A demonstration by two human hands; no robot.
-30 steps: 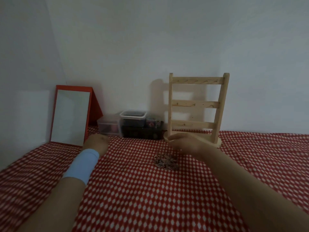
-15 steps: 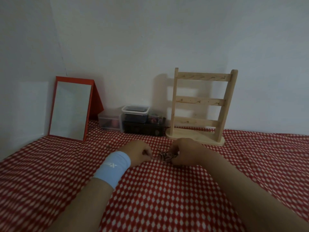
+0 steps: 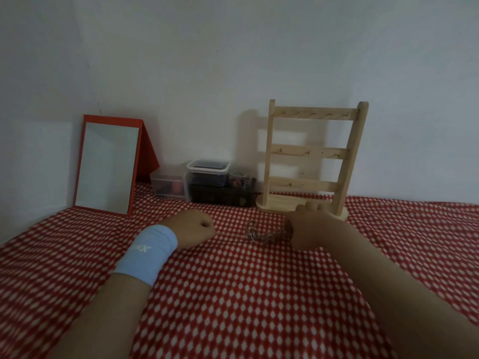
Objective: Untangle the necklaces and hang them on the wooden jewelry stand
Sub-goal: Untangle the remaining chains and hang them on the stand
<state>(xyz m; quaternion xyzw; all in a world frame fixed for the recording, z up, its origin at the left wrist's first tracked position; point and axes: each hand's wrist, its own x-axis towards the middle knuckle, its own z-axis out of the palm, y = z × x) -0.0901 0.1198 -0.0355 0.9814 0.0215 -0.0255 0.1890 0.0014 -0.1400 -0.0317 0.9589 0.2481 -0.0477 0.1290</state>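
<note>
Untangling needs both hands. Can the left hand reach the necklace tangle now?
Probably yes: only bare checked cloth lies between the left hand and the necklace tangle, whose other end the right hand grips.

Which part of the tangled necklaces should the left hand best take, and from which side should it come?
Probably the loose loop at the left end of the tangled necklaces, pinched from the left, low over the checked cloth. The right hand grips the right end, so the bundle lies stretched flat toward the left hand, and that loop stands clear of the clump.
</note>
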